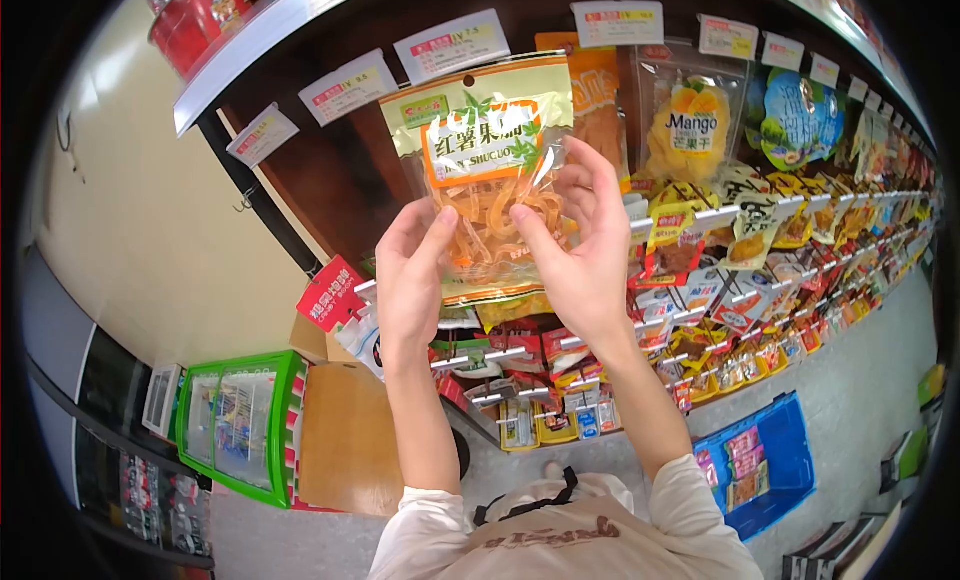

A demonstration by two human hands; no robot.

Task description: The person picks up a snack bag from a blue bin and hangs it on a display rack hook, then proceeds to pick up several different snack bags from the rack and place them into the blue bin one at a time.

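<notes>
Between my two hands is a bag of dried sweet potato strips (490, 205), upright, its printed front toward me and orange strips showing through the clear lower part. My left hand (412, 265) grips its left side, thumb pressed on the front. On the other side my right hand (580, 245) holds the right edge, thumb also on the front and fingers behind. Behind my right hand hangs an orange bag (597, 110). A dried mango bag (690, 130) hangs to its right.
Price tags (450, 45) line the upper shelf edge. More snack bags (800, 205) hang on hooks to the right. At lower left stands a green-framed chest freezer (240, 420) beside a brown box (350, 435). A blue crate (790, 470) with several packets sits on the floor.
</notes>
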